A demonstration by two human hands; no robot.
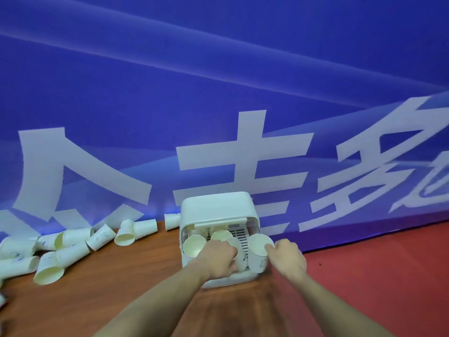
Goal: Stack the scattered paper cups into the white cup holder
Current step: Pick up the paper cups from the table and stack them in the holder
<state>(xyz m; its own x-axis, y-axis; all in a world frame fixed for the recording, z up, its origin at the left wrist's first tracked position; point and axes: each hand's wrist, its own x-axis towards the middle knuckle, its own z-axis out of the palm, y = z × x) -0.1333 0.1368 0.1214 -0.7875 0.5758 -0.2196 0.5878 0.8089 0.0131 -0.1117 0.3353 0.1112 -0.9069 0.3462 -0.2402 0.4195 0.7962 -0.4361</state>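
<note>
Your right hand (pixel 288 257) pinched rim of paper cup (pixel 258 251) at white cup holder (pixel 216 207); left hand (pixel 218 260) curled, grip unclear. Step: seating cup inside. Next likely: fetch scattered cups (pixel 73 242) lying left on table (pixel 121 288).

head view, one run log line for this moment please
right hand: pinches paper cup rim | left hand: inside white cup holder | loose cups: lying left

large white characters on blue banner (pixel 218 93)
</note>
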